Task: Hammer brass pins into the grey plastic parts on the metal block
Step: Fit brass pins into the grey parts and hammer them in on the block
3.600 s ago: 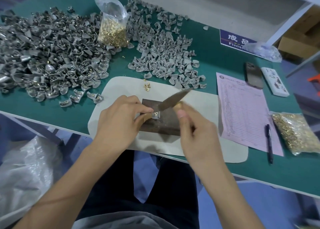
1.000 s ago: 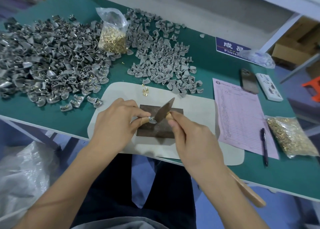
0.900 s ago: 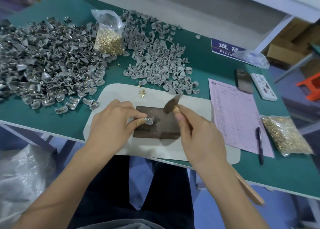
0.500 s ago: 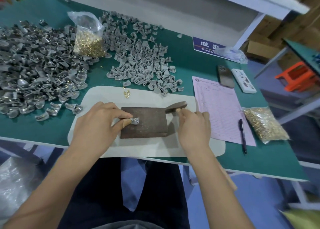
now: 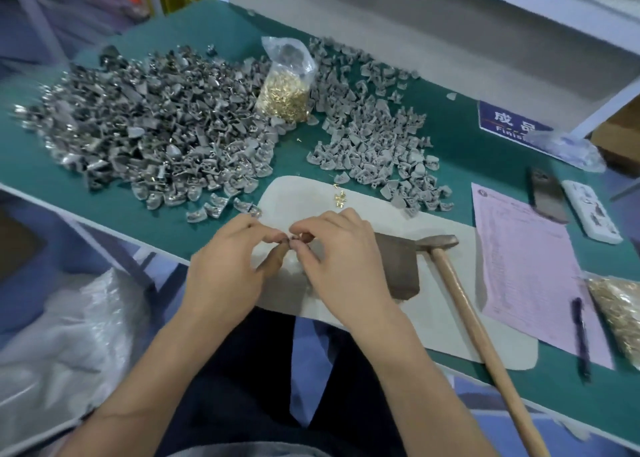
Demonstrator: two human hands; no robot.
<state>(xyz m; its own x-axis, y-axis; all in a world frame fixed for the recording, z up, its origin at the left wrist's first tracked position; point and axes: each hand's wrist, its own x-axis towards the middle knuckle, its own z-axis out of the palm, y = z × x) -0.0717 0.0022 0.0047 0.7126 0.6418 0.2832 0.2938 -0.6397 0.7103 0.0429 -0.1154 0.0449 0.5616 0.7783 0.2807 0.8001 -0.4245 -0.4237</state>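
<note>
Hands meet over metal block (image 5: 398, 266): left hand (image 5: 225, 269) and right hand (image 5: 343, 259) pinching something small, identity unclear. Seat pin straight before lifting hammer (image 5: 460, 283), lying at 3 o'clock.

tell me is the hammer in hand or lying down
Lying down. The hammer rests on the pale mat, head against the metal block; neither the left hand nor the right hand touches it.

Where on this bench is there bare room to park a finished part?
Bare: white mat between dark metal block and wooden-handled hammer; green tabletop behind pink form. Crowded: grey plastic parts at left, loose brass pins ahead of both hands.
</note>
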